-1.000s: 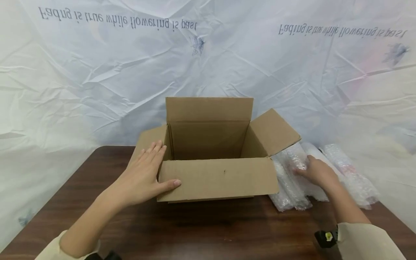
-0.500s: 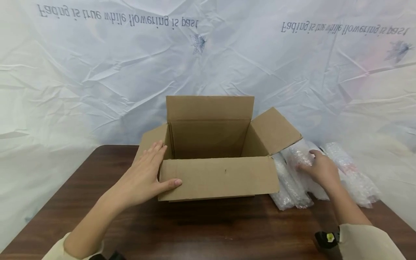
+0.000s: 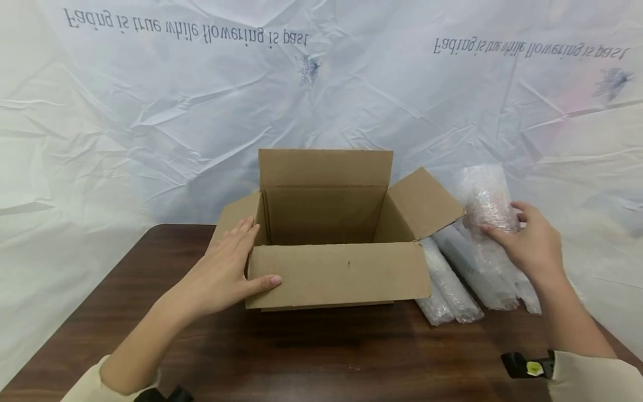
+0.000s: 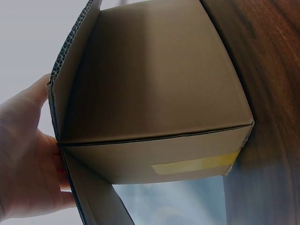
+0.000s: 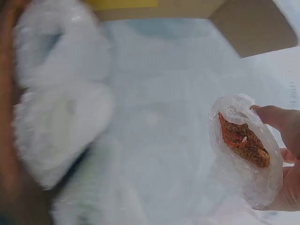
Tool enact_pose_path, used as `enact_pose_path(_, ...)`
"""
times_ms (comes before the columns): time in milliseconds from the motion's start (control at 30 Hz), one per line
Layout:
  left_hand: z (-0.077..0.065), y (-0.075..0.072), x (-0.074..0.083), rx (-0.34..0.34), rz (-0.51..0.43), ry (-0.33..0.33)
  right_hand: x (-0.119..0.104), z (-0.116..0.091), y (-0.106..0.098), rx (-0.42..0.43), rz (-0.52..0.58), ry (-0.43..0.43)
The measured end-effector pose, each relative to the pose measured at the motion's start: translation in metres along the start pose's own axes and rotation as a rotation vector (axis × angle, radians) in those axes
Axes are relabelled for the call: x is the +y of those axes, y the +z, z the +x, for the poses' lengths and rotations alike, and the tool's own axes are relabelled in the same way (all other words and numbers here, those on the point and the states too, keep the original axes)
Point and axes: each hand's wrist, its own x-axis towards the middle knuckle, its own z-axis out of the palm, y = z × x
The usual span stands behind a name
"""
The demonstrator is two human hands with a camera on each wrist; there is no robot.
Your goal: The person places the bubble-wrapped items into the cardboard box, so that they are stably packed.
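An open cardboard box (image 3: 326, 276) stands on the table with its flaps spread. My left hand (image 3: 221, 271) rests on its left flap, fingers extended, with the thumb lying over the front flap; in the left wrist view this hand (image 4: 30, 154) shows beside the flap edges. My right hand (image 3: 532, 240) grips a bubble-wrapped bundle (image 3: 487, 198), raised beside the box's right flap. In the right wrist view, brown, rough-textured contents with a red strip show through the end of the bundle (image 5: 243, 140). Below it lie several more bubble-wrapped rolls (image 3: 452, 285).
The dark wooden table (image 3: 321, 357) extends in front of the box. Pale printed fabric (image 3: 201, 111) hangs close behind the table and at both sides. Yellow tape (image 4: 197, 164) runs along the box's side. The right flap (image 3: 427, 204) sticks out toward the wrapped rolls.
My right hand has lifted a bubble-wrapped bundle up from the pile, moving up and to the right. My left hand and the box have stayed in place.
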Motion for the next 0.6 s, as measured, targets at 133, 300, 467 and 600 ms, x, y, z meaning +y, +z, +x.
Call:
enact_pose_path(133, -0.001, -0.001, -0.001, -0.005, 0.004, 0.001, -0.012, -0.001, -0.019, 0.076, 0.055, 0.033)
enact_pose_path(300, 0.000, -0.002, -0.001, -0.010, 0.005, -0.001, -0.037, -0.004, -0.037, 0.194, 0.095, 0.084)
enact_pose_path(467, 0.001, -0.001, -0.001, -0.002, 0.011, 0.008, -0.066, -0.009, -0.048, 0.278, 0.147, 0.132)
enact_pose_path(600, 0.001, -0.001, -0.001, -0.001, 0.013, 0.013, -0.088, -0.011, -0.050, 0.345, 0.220, 0.087)
